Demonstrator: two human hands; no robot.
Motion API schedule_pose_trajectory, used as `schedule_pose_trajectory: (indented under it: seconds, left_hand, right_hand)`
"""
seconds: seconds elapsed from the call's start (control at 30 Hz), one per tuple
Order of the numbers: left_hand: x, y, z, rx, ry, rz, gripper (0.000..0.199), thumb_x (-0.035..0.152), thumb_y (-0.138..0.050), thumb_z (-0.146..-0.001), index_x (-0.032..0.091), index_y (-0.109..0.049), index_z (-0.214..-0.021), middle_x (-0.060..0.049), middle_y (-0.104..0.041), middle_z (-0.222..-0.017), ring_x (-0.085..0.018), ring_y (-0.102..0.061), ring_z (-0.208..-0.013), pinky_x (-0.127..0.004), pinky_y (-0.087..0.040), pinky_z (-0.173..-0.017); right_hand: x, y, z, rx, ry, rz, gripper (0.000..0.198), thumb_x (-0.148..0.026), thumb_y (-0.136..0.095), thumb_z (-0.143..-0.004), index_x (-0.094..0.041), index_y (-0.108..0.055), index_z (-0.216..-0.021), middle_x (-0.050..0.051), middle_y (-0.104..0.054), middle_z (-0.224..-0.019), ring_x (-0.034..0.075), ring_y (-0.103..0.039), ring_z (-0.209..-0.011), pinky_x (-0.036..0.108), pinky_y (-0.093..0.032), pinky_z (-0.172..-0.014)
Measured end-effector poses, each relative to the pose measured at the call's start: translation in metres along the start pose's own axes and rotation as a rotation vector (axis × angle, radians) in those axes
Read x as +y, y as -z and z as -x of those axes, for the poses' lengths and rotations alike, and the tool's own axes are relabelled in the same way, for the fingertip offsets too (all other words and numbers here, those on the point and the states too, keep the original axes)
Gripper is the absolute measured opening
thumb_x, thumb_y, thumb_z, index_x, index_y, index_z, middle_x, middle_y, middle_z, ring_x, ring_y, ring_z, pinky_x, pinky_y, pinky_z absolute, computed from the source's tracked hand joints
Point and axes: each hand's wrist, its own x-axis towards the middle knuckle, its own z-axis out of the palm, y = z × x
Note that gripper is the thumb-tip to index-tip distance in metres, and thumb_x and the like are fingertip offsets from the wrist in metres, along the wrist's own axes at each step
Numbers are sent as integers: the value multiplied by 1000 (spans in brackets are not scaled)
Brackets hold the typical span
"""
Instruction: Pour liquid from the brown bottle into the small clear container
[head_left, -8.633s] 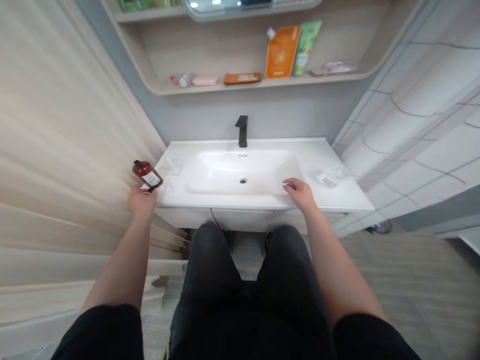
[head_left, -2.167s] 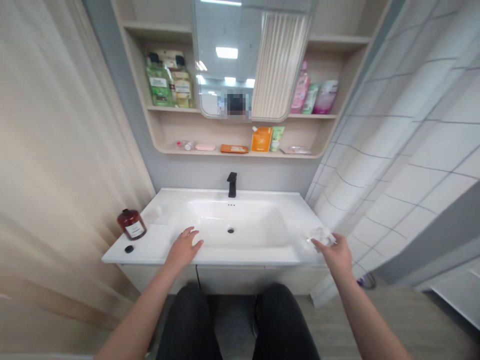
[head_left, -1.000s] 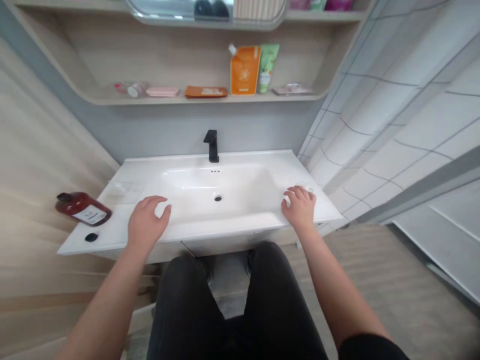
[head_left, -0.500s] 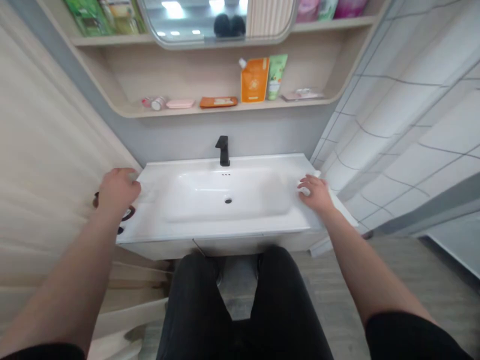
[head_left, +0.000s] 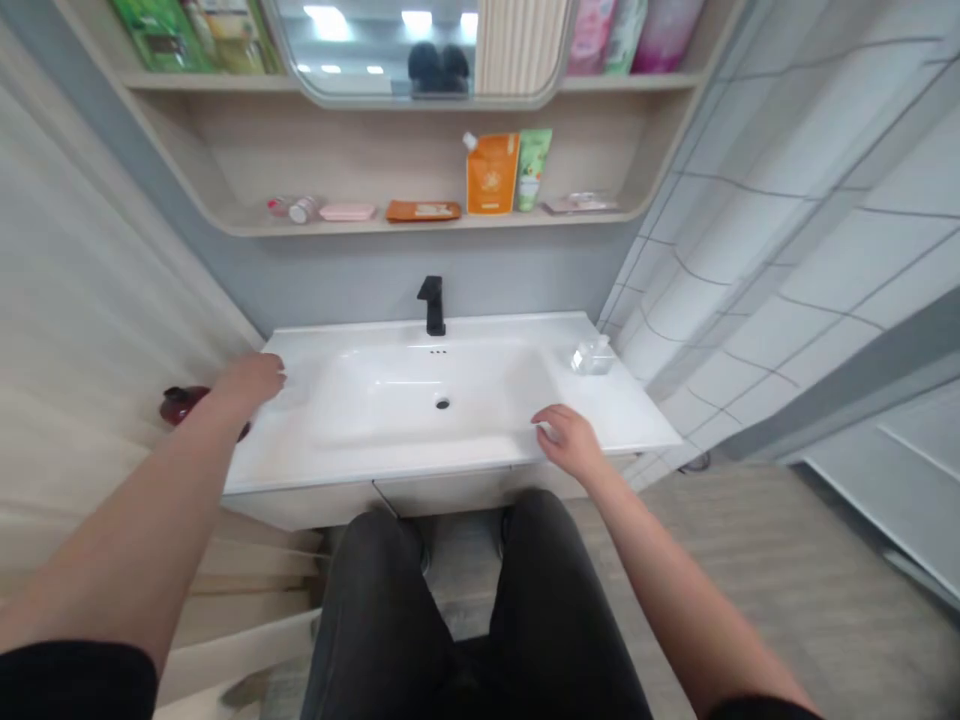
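My left hand point(head_left: 253, 380) is over the left end of the white washbasin counter point(head_left: 637, 420). Its fingers curl downward, and whatever lies within them is hidden. Below that wrist, partly covered by the forearm, shows a dark red, glossy bottle-like thing point(head_left: 178, 403) with a black top. My right hand point(head_left: 568, 440) hovers by the basin's front right corner, fingers apart and holding nothing. Beyond it, a small clear container point(head_left: 592, 356) stands at the counter's back right.
A black faucet point(head_left: 433, 305) rises behind the basin. The shelf above carries an orange pouch point(head_left: 492, 175), a green tube point(head_left: 533, 170), a flat orange packet point(head_left: 423, 211) and a pink soap-like bar point(head_left: 347, 212). A pale curtain point(head_left: 82, 330) hangs left; white tiles point(head_left: 817, 270) line the right.
My right hand has let go of the clear container, leaving it on the counter, and moved toward the basin's front. The left hand stays at the left end. The view has shifted slightly.
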Motion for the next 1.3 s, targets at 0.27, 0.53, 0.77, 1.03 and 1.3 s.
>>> schedule_pose_trajectory:
  seconds: [0.27,0.53,0.77,1.03,1.3]
  left_hand:
    - [182,-5,89,-168,-285,282,36,31,-79,-94,22,-80,-129,-9,-85,-109,-29,-79,-94,-37,-59,-94]
    - [249,-28,153,-120,-344,786,27,40,-81,-91,26,-85,-113,-8,-85,-116,-29,-75,-109,-42,-59,-100]
    - [254,-55,184,-286,-226,1336,51,48,-93,-83,22,-83,-125,-14,-84,-125,-31,-78,-116,-46,-60,-106]
    - [275,-37,214,-123,-246,1256,60,32,-102,-69,24,-79,-124,-12,-77,-125,-32,-74,-119,-46,-57,-109]
    - [259,-21,241,-203,-231,1448,81,38,-103,-74,26,-65,-145,-11,-80,-120,-30,-77,-116,-46,-59,-109]
  right_hand:
    - [-86,-79,-49,-114,-37,-462,111,-43,-103,-76,-31,-47,-171,17,-52,-173,39,-58,-154,59,-51,-127]
    - [-116,-84,-52,-173,-197,-854,84,-49,-105,-69,-27,-63,-138,8,-73,-129,27,-73,-113,45,-62,-101]
    - [-128,-59,-22,-196,-296,-1031,88,-52,-109,-60,-27,-62,-130,6,-75,-126,27,-73,-113,43,-61,-101]
    - [-157,-46,-10,-144,-226,-911,79,-40,-106,-65,-26,-66,-133,7,-78,-131,30,-75,-118,46,-60,-105]
    - [-185,-37,15,-165,-276,-862,79,-46,-110,-61,-25,-69,-126,6,-79,-117,29,-75,-104,44,-62,-95]
